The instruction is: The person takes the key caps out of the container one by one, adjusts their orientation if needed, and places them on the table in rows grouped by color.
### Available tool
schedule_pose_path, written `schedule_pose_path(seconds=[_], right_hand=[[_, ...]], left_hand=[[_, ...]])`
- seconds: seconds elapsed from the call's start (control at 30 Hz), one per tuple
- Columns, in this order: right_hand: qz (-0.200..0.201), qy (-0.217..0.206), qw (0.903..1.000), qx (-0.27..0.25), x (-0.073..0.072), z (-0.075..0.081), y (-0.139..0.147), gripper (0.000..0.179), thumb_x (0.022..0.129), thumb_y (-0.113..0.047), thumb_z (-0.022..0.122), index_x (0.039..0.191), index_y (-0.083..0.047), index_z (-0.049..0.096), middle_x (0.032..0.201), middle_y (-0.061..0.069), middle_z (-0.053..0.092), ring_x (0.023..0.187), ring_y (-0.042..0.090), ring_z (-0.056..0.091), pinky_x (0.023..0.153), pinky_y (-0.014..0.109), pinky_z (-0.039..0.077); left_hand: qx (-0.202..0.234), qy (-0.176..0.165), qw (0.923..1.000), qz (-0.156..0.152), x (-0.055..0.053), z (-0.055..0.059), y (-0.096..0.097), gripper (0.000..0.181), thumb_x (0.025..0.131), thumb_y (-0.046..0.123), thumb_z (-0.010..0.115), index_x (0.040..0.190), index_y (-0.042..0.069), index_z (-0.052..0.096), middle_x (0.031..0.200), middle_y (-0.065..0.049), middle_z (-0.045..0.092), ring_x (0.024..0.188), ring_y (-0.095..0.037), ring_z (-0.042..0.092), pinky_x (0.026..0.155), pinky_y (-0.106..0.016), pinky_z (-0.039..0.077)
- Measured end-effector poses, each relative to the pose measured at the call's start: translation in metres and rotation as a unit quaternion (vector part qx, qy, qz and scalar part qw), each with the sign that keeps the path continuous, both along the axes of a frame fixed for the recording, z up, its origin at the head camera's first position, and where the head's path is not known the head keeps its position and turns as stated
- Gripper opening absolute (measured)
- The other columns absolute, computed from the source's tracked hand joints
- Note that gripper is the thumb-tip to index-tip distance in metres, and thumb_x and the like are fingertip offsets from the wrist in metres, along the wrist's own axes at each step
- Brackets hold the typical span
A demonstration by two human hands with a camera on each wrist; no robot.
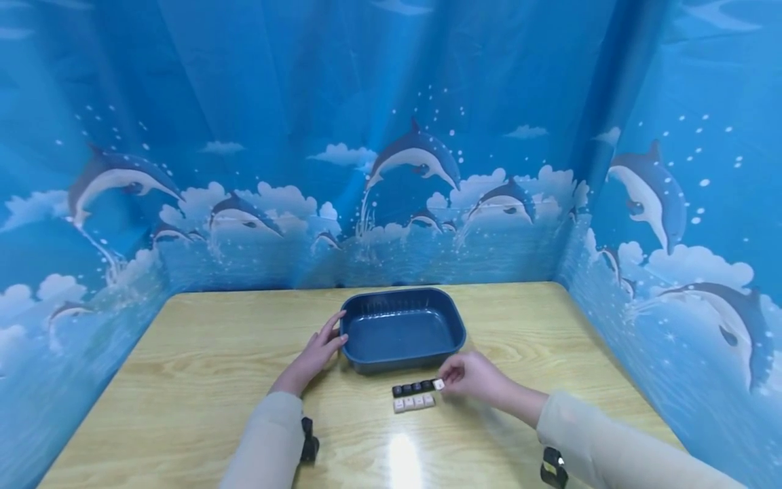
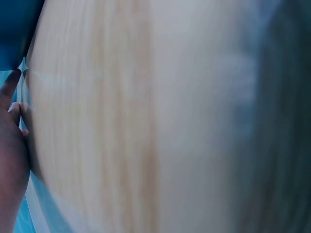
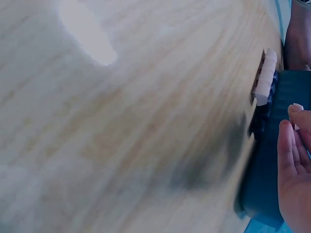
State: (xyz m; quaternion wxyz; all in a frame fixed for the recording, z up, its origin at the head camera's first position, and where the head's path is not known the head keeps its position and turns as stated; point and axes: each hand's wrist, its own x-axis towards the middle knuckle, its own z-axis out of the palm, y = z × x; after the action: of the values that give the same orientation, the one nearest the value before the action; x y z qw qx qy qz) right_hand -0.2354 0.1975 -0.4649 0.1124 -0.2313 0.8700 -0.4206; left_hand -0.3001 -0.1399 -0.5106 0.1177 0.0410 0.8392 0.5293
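A dark blue plastic tub (image 1: pixel 400 365) stands on the wooden table, with my left hand (image 1: pixel 314 356) against its left side, fingers extended and touching the rim. In front of the tub lies a row of black keycaps (image 1: pixel 412 389); nearer to me is a row of white keycaps (image 1: pixel 414 403). My right hand (image 1: pixel 476 377) is at the right end of the black row, pinching a white keycap (image 3: pixel 298 107) between thumb and fingers. The right wrist view shows that keycap raised in front of the tub wall. Only part of my left hand (image 2: pixel 12 150) enters the left wrist view.
Wood-grain table top (image 1: pixel 201 380) extends on both sides of the tub. A blue curtain (image 1: pixel 293 149) printed with dolphins and clouds hangs behind the table and along its sides. Dark wrist devices (image 1: pixel 309 441) sit at both sleeves.
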Motion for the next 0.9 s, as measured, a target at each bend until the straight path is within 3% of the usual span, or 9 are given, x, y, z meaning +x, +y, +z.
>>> schedule_pose_path(seconds=[0.17,0.43,0.9], right_hand=[[-0.012,0.003,0.9999,-0.003,0.003,-0.009,0.002,0.02,0.072,0.0,0.082,0.088,-0.005,0.072,0.08,-0.002,0.064,0.071,0.01,0.059,0.063,0.024,0.055],[-0.067,-0.008,0.9975,0.023,0.008,-0.017,0.001,0.02,0.07,0.0,0.082,0.087,-0.007,0.073,0.077,-0.002,0.058,0.071,0.014,0.055,0.058,0.024,0.053],[-0.043,0.016,0.9986,0.027,0.012,-0.031,-0.002,0.019,0.069,0.004,0.081,0.083,-0.004,0.072,0.073,-0.005,0.063,0.065,0.007,0.056,0.06,0.022,0.053]], left_hand=[[0.0,-0.002,1.0,0.003,0.0,0.001,-0.001,0.058,0.102,0.038,0.047,0.154,0.037,0.022,0.154,-0.016,0.033,0.144,-0.046,-0.011,0.109,-0.067,-0.012],[-0.001,0.005,1.0,-0.005,0.0,0.001,-0.001,0.058,0.103,0.038,0.046,0.155,0.035,0.021,0.153,-0.017,0.034,0.144,-0.045,-0.011,0.11,-0.064,-0.012],[-0.001,0.01,0.9999,-0.008,-0.001,-0.002,-0.002,0.059,0.102,0.039,0.047,0.155,0.034,0.022,0.152,-0.019,0.035,0.144,-0.044,-0.01,0.112,-0.061,-0.013]])
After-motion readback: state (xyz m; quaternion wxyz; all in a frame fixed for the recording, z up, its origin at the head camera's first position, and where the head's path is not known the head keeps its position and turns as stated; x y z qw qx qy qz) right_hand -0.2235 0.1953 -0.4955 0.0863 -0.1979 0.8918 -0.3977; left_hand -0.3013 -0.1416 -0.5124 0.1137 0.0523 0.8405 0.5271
